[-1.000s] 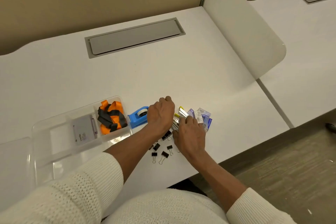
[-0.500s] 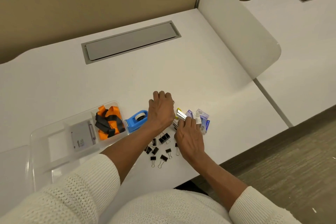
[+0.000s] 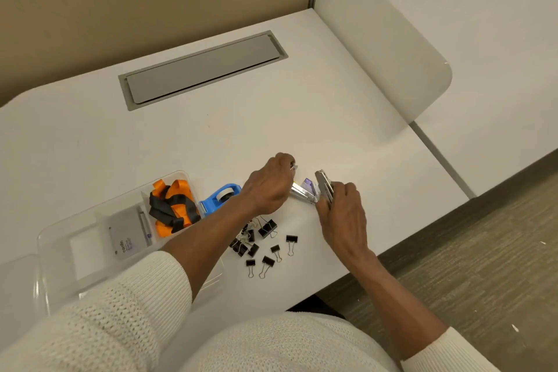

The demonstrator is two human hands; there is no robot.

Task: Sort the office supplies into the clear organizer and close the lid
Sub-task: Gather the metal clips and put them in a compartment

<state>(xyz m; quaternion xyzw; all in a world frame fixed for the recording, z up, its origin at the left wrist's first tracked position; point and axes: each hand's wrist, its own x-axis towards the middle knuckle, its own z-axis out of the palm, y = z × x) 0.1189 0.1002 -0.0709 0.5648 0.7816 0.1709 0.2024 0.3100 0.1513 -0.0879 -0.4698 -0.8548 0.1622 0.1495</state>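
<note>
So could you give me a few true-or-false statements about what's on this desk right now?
1. The orange strap lies in a compartment of the clear organizer. True.
2. The blue tape dispenser is inside the organizer. False: it stands on the desk beside it.
3. The binder clips are loose on the desk. True.
4. The right hand is empty. False: it grips a stack of small silvery packs.
5. The left hand rests in the organizer. False: it is over the desk, near the packs.
</note>
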